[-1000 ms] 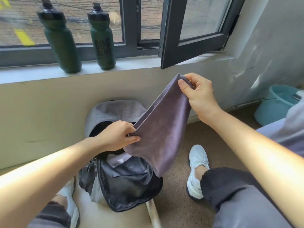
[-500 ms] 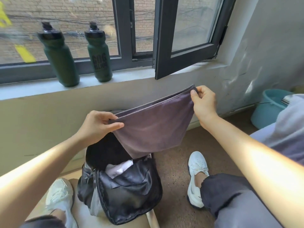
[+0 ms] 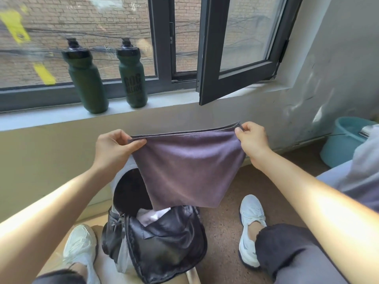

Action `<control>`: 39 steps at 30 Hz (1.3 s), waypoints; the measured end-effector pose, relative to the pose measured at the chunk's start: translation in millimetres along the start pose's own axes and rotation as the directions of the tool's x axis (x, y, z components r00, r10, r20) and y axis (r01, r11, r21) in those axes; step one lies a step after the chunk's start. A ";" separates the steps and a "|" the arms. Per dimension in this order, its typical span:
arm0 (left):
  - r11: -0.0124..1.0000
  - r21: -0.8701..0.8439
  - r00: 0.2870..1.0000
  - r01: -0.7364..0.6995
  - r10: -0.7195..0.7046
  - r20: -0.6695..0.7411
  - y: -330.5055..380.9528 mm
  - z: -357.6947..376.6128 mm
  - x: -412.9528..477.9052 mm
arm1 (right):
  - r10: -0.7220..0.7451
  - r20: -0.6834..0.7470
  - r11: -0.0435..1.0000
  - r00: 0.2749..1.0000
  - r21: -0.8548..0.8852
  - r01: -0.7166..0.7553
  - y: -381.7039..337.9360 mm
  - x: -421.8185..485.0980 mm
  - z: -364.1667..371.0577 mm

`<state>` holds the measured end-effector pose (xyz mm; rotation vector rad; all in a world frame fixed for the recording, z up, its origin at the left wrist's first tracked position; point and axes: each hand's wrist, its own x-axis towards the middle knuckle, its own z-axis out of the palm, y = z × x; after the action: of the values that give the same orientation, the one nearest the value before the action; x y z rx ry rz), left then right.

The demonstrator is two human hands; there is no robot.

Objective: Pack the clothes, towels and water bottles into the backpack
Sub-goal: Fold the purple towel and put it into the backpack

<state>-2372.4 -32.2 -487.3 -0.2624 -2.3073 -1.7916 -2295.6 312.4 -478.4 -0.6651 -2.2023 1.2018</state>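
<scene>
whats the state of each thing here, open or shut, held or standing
towel: held up, stretched flat over the backpack
left grip: pinches the towel's top left corner
right grip: pinches its top right corner
backpack: unzipped, open, white cloth inside
left bottle: upright on the sill, capped
right bottle: upright on the sill, capped
window sash: swung open

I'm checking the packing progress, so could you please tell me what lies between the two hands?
In the head view, a purple-grey towel stretches between the left hand and the right hand, each pinching a top corner, above the open backpack.
</scene>
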 end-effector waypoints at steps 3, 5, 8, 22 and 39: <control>0.998 -0.049 0.997 0.047 -0.044 0.067 -1.1 -3.2 0.2 | 0.002 0.061 1.000 0.998 0.027 -0.004 4.4 0.9 1.0; 0.997 -0.008 0.994 0.082 -0.082 0.072 -2.6 -4.4 1.1 | 0.021 0.066 1.000 0.998 0.016 -0.022 6.0 0.8 1.2; 0.989 0.020 0.986 0.149 -0.150 0.074 -3.5 -3.2 0.3 | 0.038 0.057 0.999 0.998 0.010 -0.039 5.5 -0.3 3.1; 0.929 -0.174 0.944 0.327 -0.315 0.094 15.6 9.4 -10.9 | 0.118 0.098 0.988 0.988 0.086 -0.127 -1.4 -6.8 16.1; 0.929 -0.241 0.860 0.280 -0.131 0.492 59.3 51.5 -59.6 | -0.211 0.672 0.919 0.710 0.383 -0.089 -66.8 -87.7 21.7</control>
<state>-2302.1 31.5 -460.5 -0.5746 -2.4226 -2.4326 -2256.5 210.9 -450.1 0.0845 -2.3924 2.0417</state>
